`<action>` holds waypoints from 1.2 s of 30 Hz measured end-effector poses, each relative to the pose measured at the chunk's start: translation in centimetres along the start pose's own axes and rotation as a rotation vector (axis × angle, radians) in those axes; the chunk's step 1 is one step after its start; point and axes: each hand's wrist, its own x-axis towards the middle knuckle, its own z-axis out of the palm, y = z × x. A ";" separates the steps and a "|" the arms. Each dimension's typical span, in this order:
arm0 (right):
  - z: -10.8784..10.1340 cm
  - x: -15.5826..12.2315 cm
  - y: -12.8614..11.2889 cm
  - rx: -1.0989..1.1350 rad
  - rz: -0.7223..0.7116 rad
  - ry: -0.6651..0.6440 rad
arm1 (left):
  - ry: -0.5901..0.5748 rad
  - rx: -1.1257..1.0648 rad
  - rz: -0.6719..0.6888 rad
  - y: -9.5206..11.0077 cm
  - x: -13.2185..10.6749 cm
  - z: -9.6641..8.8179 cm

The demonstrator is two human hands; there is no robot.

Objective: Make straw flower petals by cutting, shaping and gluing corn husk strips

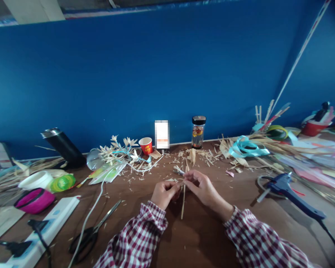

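Note:
My left hand [165, 193] and my right hand [203, 188] meet above the middle of the brown table, both closed with thumb and fingertips pinched together. Between them they grip a pale, dried straw-like strip [183, 204], whose lower end hangs toward me. Another light piece sticks out beyond the right fingertips; its exact shape is too small to make out. Scraps of dried husk [192, 156] lie just beyond the fingers. Black-handled scissors [93, 232] rest with blades apart to the left of my left sleeve.
At right lies a blue glue gun [290, 193], near a light-blue ribbon [245, 149] and bundled stalks. Along the blue partition stand a glass jar [197, 137], a red paper cup [146, 146] and husk flowers [118, 150]. A white power strip [44, 232] lies at left.

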 end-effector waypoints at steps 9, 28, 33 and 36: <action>0.0 0.0 0.4 0.069 0.011 0.054 | 0.284 0.193 0.195 1.2 -0.2 -0.4; 0.1 -0.2 0.5 -0.392 -0.089 0.016 | 0.252 0.586 0.163 2.3 0.9 -5.1; 0.0 -0.2 0.7 -0.389 -0.093 0.009 | 0.230 0.730 0.078 2.5 0.9 -5.2; -0.1 -0.1 0.7 -0.382 -0.092 0.014 | 0.192 0.838 0.133 2.7 0.9 -5.6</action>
